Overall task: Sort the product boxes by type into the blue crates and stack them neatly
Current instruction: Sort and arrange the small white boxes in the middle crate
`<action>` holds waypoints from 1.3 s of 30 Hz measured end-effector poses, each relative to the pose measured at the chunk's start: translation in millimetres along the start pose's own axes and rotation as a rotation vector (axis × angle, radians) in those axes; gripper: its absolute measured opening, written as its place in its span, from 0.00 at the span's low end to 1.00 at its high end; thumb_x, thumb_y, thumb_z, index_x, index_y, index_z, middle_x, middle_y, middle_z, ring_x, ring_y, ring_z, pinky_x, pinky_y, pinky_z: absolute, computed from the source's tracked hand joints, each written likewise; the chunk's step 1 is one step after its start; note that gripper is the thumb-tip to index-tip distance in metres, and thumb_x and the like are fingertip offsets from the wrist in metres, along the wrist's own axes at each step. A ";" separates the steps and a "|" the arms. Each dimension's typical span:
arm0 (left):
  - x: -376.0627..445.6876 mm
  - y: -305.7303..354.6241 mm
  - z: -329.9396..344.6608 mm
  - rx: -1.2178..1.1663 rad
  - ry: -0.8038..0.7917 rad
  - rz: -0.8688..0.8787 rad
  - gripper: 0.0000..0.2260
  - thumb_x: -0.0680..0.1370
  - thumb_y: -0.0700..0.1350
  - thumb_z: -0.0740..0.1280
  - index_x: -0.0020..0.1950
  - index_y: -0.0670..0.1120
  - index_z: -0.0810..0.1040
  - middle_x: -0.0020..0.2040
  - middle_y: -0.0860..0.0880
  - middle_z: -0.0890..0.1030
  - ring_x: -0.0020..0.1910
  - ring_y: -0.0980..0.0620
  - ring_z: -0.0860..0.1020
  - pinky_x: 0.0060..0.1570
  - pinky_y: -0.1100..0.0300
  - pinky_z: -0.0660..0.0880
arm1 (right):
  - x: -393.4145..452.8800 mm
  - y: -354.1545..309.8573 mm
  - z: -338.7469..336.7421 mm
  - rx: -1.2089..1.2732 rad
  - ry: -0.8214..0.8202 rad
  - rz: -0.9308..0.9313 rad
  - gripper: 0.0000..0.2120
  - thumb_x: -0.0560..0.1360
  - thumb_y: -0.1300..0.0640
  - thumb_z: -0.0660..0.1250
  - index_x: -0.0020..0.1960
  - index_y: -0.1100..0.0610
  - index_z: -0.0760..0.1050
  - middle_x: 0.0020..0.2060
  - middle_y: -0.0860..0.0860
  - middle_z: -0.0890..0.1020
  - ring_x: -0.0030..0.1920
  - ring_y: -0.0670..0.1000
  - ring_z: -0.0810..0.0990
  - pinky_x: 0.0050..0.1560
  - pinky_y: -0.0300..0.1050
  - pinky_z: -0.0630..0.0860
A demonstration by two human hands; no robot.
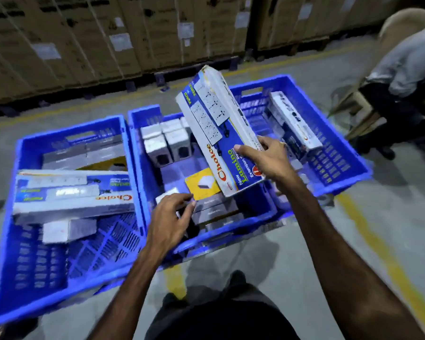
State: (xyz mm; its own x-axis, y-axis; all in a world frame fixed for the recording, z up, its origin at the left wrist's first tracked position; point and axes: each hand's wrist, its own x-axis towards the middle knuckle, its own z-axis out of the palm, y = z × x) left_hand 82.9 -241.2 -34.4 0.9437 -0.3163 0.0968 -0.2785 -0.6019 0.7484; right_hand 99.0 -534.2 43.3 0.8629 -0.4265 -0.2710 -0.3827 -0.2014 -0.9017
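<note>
My right hand (268, 160) grips the near end of a long blue and white extension board box (216, 128), held tilted up over the middle blue crate (135, 133). My left hand (169, 222) reaches into that crate's near corner, fingers curled on a small dark box (214, 207); the grip is partly hidden. A yellow box (201, 184) and several small grey boxes (165, 141) lie in the same crate. The left blue crate (17, 253) holds a matching long box (69, 195) lying flat. The right blue crate (334, 153) holds another long white box (295, 121).
Tall strapped cardboard cartons (108, 38) line the back wall on pallets. A person in a grey shirt (407, 65) bends over at the far right beside a chair. Yellow floor lines (398, 271) run under the crates. My legs stand just before the middle crate.
</note>
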 end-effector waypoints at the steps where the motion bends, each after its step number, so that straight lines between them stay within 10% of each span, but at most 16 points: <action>1: 3.5 0.9 4.7 -0.009 -0.017 0.004 0.15 0.80 0.57 0.67 0.56 0.49 0.86 0.53 0.54 0.86 0.53 0.55 0.82 0.58 0.56 0.79 | -6.2 1.0 -14.9 0.004 0.062 -0.014 0.27 0.63 0.39 0.82 0.51 0.57 0.83 0.40 0.50 0.89 0.38 0.51 0.89 0.40 0.49 0.85; 6: 6.8 15.8 25.3 -0.020 -0.097 0.055 0.15 0.80 0.58 0.67 0.56 0.50 0.87 0.54 0.56 0.87 0.54 0.52 0.82 0.55 0.50 0.79 | -0.3 3.6 -82.2 -0.006 0.300 -0.005 0.22 0.66 0.41 0.81 0.48 0.57 0.83 0.34 0.46 0.85 0.27 0.45 0.81 0.30 0.41 0.76; 11: 13.5 32.1 43.4 -0.035 -0.140 0.085 0.07 0.82 0.50 0.71 0.56 0.50 0.87 0.54 0.58 0.85 0.54 0.53 0.82 0.53 0.55 0.77 | 42.6 15.3 -119.3 -0.094 0.390 0.136 0.28 0.58 0.31 0.77 0.40 0.55 0.83 0.36 0.51 0.88 0.40 0.53 0.88 0.47 0.54 0.83; 16: 16.3 44.8 50.8 -0.015 -0.133 0.090 0.07 0.82 0.49 0.71 0.56 0.50 0.86 0.53 0.61 0.83 0.53 0.53 0.81 0.51 0.52 0.78 | 94.6 14.8 -122.5 -0.120 0.273 0.260 0.42 0.49 0.29 0.74 0.54 0.57 0.84 0.48 0.53 0.88 0.47 0.56 0.88 0.54 0.55 0.85; 22: 13.4 49.2 59.1 -0.009 -0.085 0.022 0.05 0.82 0.49 0.71 0.55 0.51 0.86 0.51 0.60 0.84 0.50 0.57 0.82 0.49 0.57 0.78 | 131.0 -15.6 -84.6 0.170 0.139 0.116 0.14 0.73 0.46 0.77 0.42 0.56 0.80 0.31 0.50 0.84 0.28 0.47 0.81 0.37 0.43 0.76; 26: 10.9 58.9 68.0 0.004 -0.077 0.007 0.05 0.82 0.49 0.71 0.55 0.52 0.86 0.50 0.68 0.81 0.48 0.65 0.80 0.48 0.60 0.77 | 152.2 12.5 -81.5 0.432 0.156 0.103 0.10 0.80 0.48 0.71 0.47 0.54 0.79 0.41 0.51 0.82 0.37 0.49 0.80 0.39 0.50 0.83; 34: 24.6 82.8 86.3 -0.003 -0.093 0.038 0.08 0.83 0.51 0.70 0.57 0.52 0.86 0.53 0.61 0.85 0.52 0.57 0.82 0.51 0.52 0.80 | 112.8 79.3 -115.5 0.114 0.283 0.111 0.07 0.81 0.57 0.67 0.53 0.58 0.82 0.44 0.51 0.83 0.39 0.48 0.79 0.34 0.39 0.70; 39: 27.3 90.3 98.3 -0.014 -0.102 0.058 0.08 0.82 0.51 0.70 0.58 0.51 0.86 0.54 0.58 0.85 0.53 0.56 0.82 0.53 0.49 0.80 | 93.6 110.2 -151.0 -0.111 0.157 -0.015 0.04 0.80 0.59 0.70 0.53 0.55 0.83 0.42 0.48 0.84 0.42 0.46 0.81 0.48 0.41 0.75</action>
State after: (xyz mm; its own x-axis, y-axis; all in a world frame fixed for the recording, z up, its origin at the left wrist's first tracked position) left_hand 66.1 -376.3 -28.7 0.9028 -0.4238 0.0735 -0.3290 -0.5700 0.7529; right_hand 87.8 -729.4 -30.5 0.8098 -0.5536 -0.1943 -0.4119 -0.3007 -0.8602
